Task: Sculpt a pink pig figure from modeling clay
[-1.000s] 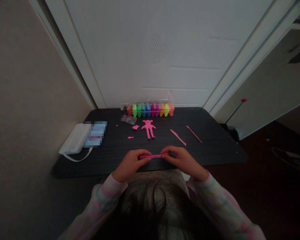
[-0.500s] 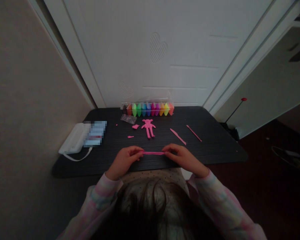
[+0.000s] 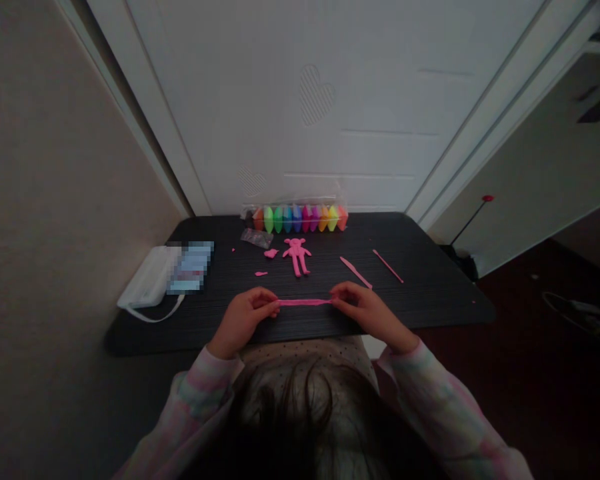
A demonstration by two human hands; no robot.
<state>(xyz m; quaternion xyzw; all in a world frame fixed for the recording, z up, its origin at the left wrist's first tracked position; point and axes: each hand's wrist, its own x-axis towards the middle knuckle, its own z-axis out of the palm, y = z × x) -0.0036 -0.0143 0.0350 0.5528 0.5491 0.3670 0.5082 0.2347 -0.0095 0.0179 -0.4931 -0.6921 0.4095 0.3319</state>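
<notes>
A thin strip of pink modelling clay point(image 3: 305, 303) stretches straight between my two hands near the table's front edge. My left hand point(image 3: 247, 317) pinches its left end between thumb and fingers. At the other end, my right hand point(image 3: 363, 308) is closed on the strip in the same way. Beyond them lies a flat pink clay figure point(image 3: 297, 257) with round ears, arms and two long legs. Left of the figure are a small pink clay lump point(image 3: 271, 253) and a smaller sliver of pink clay point(image 3: 261, 274).
On the black table point(image 3: 420, 280), a pink modelling knife point(image 3: 356, 272) and a thin pink stick tool point(image 3: 387, 266) lie at right. Several coloured clay packs point(image 3: 297, 219) line the back by a crumpled clear wrapper point(image 3: 257, 238). A white power bank point(image 3: 150, 275) and a blurred phone point(image 3: 193, 267) occupy the left.
My hands have moved slightly apart and a little away from me. The pink clay strip between them now shows longer and wider.
</notes>
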